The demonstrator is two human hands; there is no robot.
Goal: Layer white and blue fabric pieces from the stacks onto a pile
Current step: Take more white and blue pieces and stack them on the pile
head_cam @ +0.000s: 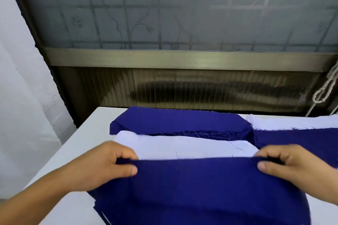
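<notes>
I hold the blue piece by its far edge, one corner in each hand. My left hand pinches the left corner, thumb on top and fingers curled behind the cloth; my right hand pinches the right corner the same way. Both grips are narrow and closed on fabric. Holding the two corners well apart keeps the far edge taut and straight, which I judge is needed to lay the piece flat without folds. The blue piece hangs over the near part of the pile, with the white piece exposed just beyond its held edge. Its long axis runs left to right across the table, parallel to the white piece, and the held edge faces away from me. The blue stack lies farther back; a white stack lies at the far right. The next move, in my judgement, requires matching this edge to the far edge of the white piece.
</notes>
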